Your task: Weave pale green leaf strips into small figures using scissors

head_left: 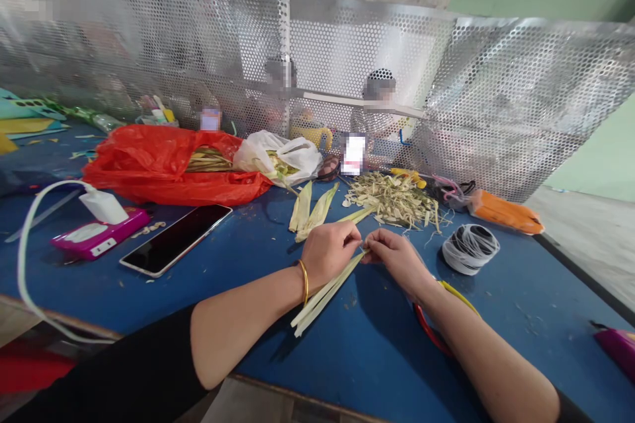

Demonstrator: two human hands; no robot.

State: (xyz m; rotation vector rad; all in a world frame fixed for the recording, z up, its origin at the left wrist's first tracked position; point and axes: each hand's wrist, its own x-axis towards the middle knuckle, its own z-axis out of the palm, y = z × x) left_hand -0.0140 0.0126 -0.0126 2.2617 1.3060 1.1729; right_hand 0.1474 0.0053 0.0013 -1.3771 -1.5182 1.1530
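"What was the biggest thing there?"

"A perforated metal screen (198,33) across the top of the frame, then the blue table (297,370) below it."

"And the containers?"

"The red plastic bag (139,165), left of centre, was largest. It lay open, with dried strips (211,160) inside. To its right, the white plastic bag (248,157) held yellowish-green husks (280,165)."

"Where were the hands?"

"At the centre. The right hand (394,258) had its grip pinching the narrow part of the pale husk strips (322,297). The left hand (325,248) lay over them, its grip pressed together; I couldn't tell on what. The strips slanted down toward the bottom of the frame."

"Any smaller containers?"

"A small tray (156,120) behind the red bag, upper left, with bottles (163,111) in it. The yellow mug (312,135), upper centre, was smaller still; its contents were hidden."
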